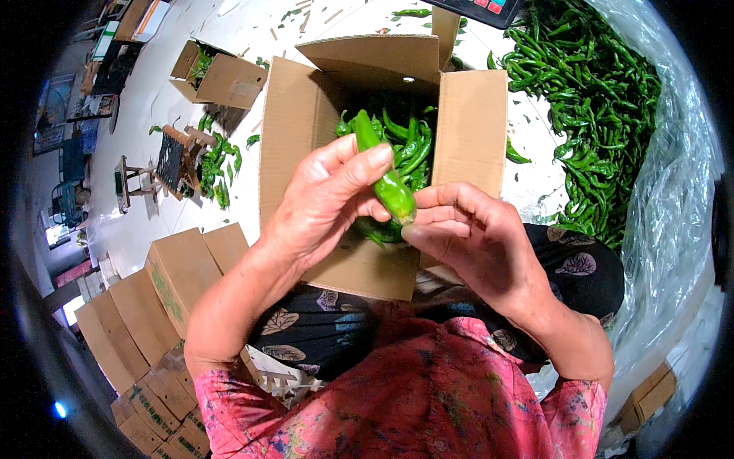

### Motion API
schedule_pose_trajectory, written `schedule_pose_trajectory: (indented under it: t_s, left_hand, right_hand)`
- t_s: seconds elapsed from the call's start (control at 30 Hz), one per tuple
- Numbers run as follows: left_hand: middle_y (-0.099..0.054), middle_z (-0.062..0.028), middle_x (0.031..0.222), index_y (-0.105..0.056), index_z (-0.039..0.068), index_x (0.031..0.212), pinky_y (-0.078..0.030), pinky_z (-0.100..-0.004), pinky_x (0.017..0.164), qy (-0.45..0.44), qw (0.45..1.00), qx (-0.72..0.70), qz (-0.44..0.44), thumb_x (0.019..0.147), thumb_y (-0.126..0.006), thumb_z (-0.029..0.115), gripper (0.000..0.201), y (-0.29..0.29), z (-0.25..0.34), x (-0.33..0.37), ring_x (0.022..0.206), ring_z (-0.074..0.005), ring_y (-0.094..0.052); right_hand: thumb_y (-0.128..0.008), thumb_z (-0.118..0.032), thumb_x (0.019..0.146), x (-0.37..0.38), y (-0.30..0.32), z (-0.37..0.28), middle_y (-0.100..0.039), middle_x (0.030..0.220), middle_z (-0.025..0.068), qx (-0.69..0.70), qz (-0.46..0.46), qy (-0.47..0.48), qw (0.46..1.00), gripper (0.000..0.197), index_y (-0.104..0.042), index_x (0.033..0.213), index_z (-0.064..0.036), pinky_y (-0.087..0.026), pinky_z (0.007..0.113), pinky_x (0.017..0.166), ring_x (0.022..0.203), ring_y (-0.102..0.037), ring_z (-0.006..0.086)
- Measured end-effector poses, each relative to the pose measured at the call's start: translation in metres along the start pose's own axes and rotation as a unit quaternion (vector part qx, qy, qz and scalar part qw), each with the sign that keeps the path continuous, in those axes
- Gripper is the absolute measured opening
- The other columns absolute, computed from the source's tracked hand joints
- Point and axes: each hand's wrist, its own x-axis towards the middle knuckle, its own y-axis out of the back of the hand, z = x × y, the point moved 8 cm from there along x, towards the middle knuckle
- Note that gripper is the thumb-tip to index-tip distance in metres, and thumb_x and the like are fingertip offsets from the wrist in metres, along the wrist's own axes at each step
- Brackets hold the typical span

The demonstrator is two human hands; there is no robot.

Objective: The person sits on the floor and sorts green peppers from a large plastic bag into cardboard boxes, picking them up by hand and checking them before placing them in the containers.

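Note:
A shiny green pepper point(394, 194) is held slantwise above an open cardboard box point(298, 138). My left hand point(325, 191) grips it, the thumb pressed along its side. At its lower, pale stem end, the thumb and fingertips of my right hand point(474, 233) close in a pinch. Inside the box, beneath both hands, lie several more green peppers point(417, 149), partly hidden by my hands. The box flaps stand spread outward.
A large heap of green peppers point(589, 99) lies on the right beside clear plastic sheeting point(677, 168). A smaller box point(229, 80), a low stool point(136, 182) and loose peppers point(220, 164) are on the left. Cardboard boxes point(141, 314) are stacked at lower left. A dark device point(485, 9) stands at the top.

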Motion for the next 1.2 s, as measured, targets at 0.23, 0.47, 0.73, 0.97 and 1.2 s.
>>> schedule_pose_trajectory:
  t_s: [0.23,0.47,0.73,0.97,1.2]
  left_hand:
    - [-0.062,-0.003,0.09,-0.058,0.006,0.107,-0.05,-0.0227,0.062,-0.022,0.998,-0.011,0.063,0.097,-0.061,0.029,0.026,0.002,-0.002,-0.02,0.075,-0.0098,-0.06]
    - [-0.064,-0.0077,0.092,-0.056,0.004,0.104,-0.057,-0.0232,0.063,-0.03,0.995,-0.052,0.079,0.1,-0.054,0.033,0.028,0.005,-0.002,-0.031,0.077,-0.0126,-0.065]
    - [-0.064,-0.0092,0.096,-0.057,0.003,0.11,-0.059,-0.0285,0.071,-0.049,0.994,-0.039,0.089,0.1,-0.053,0.031,0.031,0.019,-0.005,-0.033,0.085,-0.0154,-0.066]
    - [-0.063,-0.0054,0.089,-0.056,0.001,0.119,-0.054,-0.0285,0.069,-0.084,0.985,0.09,0.122,0.098,-0.056,0.028,0.034,0.033,0.019,-0.029,0.08,-0.0112,-0.061]
    - [-0.06,-0.0084,0.117,-0.044,0.006,0.143,-0.046,-0.0226,0.074,-0.064,0.902,0.379,0.197,0.095,-0.06,0.036,0.059,0.062,-0.003,-0.001,0.086,-0.0081,-0.057]
  right_hand:
    - [-0.069,-0.01,0.088,0.0,-0.007,0.003,-0.067,0.098,0.0046,0.019,-0.009,-0.032,0.999,0.025,-0.063,0.11,0.0007,-0.048,0.021,0.075,0.085,-0.06,0.0069]
    - [-0.063,-0.014,0.092,0.0,-0.008,0.008,-0.067,0.102,0.0064,0.036,-0.047,-0.022,0.998,0.027,-0.063,0.113,0.0037,-0.047,0.024,0.085,0.092,-0.061,0.0091]
    - [-0.062,-0.013,0.093,0.003,-0.011,0.013,-0.066,0.105,0.0077,0.046,-0.035,0.0,0.998,0.032,-0.059,0.119,0.0056,-0.047,0.025,0.091,0.099,-0.061,0.0111]
    - [-0.068,-0.016,0.089,-0.009,0.002,-0.013,-0.065,0.109,0.0072,-0.003,-0.008,0.021,1.0,0.038,-0.059,0.122,0.0014,-0.047,0.026,0.086,0.096,-0.06,0.011]
    - [-0.062,-0.018,0.093,-0.128,0.153,-0.089,-0.069,0.103,0.0093,-0.102,0.262,0.251,0.926,0.026,-0.064,0.113,-0.0014,-0.048,0.027,0.075,0.084,-0.062,0.012]
